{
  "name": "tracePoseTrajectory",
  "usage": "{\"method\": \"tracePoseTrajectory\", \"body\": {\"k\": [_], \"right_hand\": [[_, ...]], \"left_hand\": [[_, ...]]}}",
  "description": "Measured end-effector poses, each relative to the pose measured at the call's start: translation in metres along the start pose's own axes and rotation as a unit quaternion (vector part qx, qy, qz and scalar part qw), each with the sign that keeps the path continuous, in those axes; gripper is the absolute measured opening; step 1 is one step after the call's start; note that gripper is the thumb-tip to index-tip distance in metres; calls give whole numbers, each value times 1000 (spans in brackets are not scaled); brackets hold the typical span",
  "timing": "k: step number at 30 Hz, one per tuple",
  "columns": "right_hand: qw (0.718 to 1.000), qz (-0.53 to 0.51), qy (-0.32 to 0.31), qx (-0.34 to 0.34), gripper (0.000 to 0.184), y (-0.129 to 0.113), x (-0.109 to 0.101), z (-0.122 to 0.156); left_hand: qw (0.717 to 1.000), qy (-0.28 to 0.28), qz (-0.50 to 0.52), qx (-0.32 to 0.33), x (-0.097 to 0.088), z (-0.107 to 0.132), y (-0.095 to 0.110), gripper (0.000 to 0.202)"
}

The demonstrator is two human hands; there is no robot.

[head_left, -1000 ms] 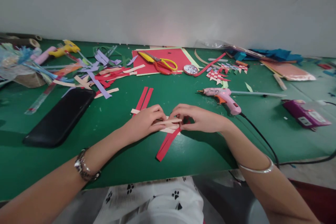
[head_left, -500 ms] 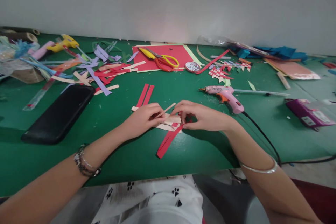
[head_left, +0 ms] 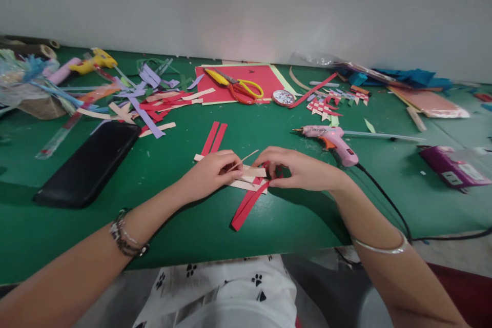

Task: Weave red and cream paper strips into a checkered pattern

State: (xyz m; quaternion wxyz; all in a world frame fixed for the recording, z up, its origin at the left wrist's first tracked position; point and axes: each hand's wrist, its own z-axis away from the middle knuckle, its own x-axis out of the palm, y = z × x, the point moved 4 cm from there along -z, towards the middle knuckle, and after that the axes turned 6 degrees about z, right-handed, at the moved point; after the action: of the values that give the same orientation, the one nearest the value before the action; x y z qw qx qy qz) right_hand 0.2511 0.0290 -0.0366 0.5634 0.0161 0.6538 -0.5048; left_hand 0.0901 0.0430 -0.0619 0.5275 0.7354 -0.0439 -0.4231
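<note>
Red and cream paper strips cross each other in a woven piece on the table in front of me. My left hand [head_left: 209, 174] pinches a thin cream strip [head_left: 248, 156], whose free end points up to the right. Its fingers also rest over the weave. My right hand [head_left: 298, 169] has its fingers curled at the weave's right side, thumb and fingertips closed on a red paper strip [head_left: 261, 186]. A folded red end [head_left: 242, 215] sticks out toward me, and two red ends [head_left: 214, 137] reach out at the far left. The fingers hide part of the weave.
A pink glue gun [head_left: 332, 138] with a black cord lies to the right, near a purple box [head_left: 453, 164]. A black phone [head_left: 90, 164] lies left. Behind are scissors [head_left: 238, 84] on red paper, a round pin case [head_left: 283, 97], loose strips [head_left: 154, 107] and a yellow glue gun [head_left: 94, 61].
The thin cream strip in my left hand has turned slightly, showing its edge. Both hands stay in nearly the same place on the weave. The camera view has shifted a little.
</note>
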Motion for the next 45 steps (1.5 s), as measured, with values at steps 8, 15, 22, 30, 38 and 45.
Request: {"method": "tracePoseTrajectory", "body": {"k": [8, 15, 22, 30, 38, 45], "right_hand": [[1000, -8, 0, -2, 26, -1, 0, 1], [1000, -6, -8, -23, 35, -1, 1, 0], [999, -29, 11, -31, 34, 1, 0, 2], [998, -42, 37, -23, 27, 0, -2, 1], [997, -50, 66, -10, 22, 1, -1, -2], [993, -49, 109, -16, 20, 6, 4, -9]], "left_hand": [[1000, -5, -7, 4, 1, 1, 0, 17], [1000, -4, -14, 8, 3, 1, -2, 12], [1000, 4, -24, 17, 4, 2, -2, 13], [998, -22, -23, 46, 5, 2, -3, 20], [999, -28, -23, 41, 6, 2, -3, 20], [997, -21, -70, 36, 7, 2, -3, 25]]}}
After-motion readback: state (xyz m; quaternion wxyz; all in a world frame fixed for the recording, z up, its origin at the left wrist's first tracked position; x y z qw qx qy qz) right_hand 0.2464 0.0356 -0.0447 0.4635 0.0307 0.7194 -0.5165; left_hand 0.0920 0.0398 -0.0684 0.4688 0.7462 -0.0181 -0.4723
